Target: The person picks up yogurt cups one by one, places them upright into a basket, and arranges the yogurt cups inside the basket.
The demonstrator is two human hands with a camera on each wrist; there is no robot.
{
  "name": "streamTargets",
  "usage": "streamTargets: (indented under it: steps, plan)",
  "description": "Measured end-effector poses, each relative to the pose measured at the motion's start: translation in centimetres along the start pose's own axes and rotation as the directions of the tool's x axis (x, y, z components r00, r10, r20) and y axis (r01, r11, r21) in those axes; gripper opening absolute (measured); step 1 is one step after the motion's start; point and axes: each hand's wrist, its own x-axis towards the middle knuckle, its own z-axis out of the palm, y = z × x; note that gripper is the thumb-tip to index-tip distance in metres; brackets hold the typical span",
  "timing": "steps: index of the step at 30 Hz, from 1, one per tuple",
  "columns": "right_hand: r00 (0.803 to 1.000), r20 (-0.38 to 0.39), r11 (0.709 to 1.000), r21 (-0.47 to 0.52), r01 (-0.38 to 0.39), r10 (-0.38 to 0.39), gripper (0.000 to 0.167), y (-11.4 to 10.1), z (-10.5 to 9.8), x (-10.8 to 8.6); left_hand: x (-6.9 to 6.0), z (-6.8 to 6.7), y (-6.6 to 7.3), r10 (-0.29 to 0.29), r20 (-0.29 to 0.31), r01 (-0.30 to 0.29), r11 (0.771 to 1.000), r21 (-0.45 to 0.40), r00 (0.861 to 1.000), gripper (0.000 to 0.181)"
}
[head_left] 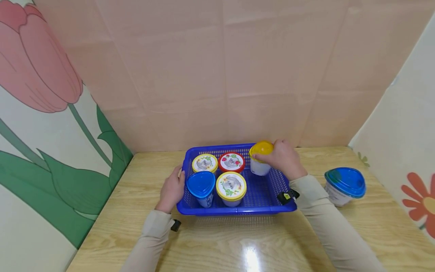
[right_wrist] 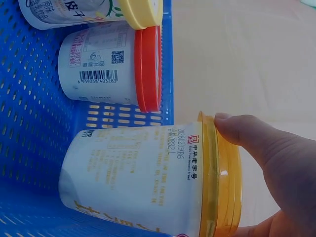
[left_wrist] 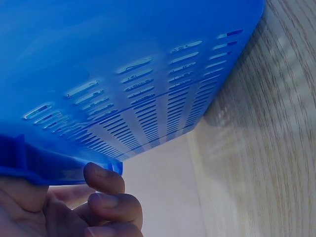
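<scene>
A blue plastic basket with slotted sides stands on the wooden table. My left hand holds its left rim; in the left wrist view curled fingers show at the rim's underside. At the back right of the basket, my right hand grips a white tub with a yellow lid by that lid. The right wrist view shows thumb and fingers around the lid. To its left sit a red-lidded tub, two tubs with printed yellow-rimmed lids and a blue-lidded tub.
Right of the basket, another blue-lidded tub stands on the wooden table. A pinkish cover rises behind the table. Walls with painted flowers flank it on both sides.
</scene>
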Motion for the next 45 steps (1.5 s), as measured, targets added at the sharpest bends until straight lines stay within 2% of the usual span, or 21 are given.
streamTargets:
  steps: [11, 24, 32, 45]
  plan:
    - [0.998, 0.054, 0.999, -0.043, -0.015, 0.017, 0.092, 0.2, 0.4, 0.0, 0.0, 0.0, 0.0, -0.007, 0.007, 0.007, 1.000, -0.004, 1.000, 0.046]
    - [0.998, 0.070, 0.997, -0.080, 0.000, 0.006, 0.094, 0.3, 0.9, 0.1, -0.1, -0.1, 0.1, -0.009, 0.009, 0.009, 1.000, -0.008, 1.000, 0.047]
    - [0.994, 0.107, 0.995, -0.096, 0.003, 0.007, 0.095, 0.1, 1.2, 0.2, -0.1, -0.1, 0.1, -0.006, 0.009, 0.006, 1.000, -0.007, 1.000, 0.047]
    - [0.995, 0.104, 0.994, -0.114, 0.002, 0.010, 0.094, -0.1, 1.4, 0.2, 0.0, 0.0, 0.0, 0.002, -0.004, -0.002, 1.000, -0.005, 1.000, 0.045]
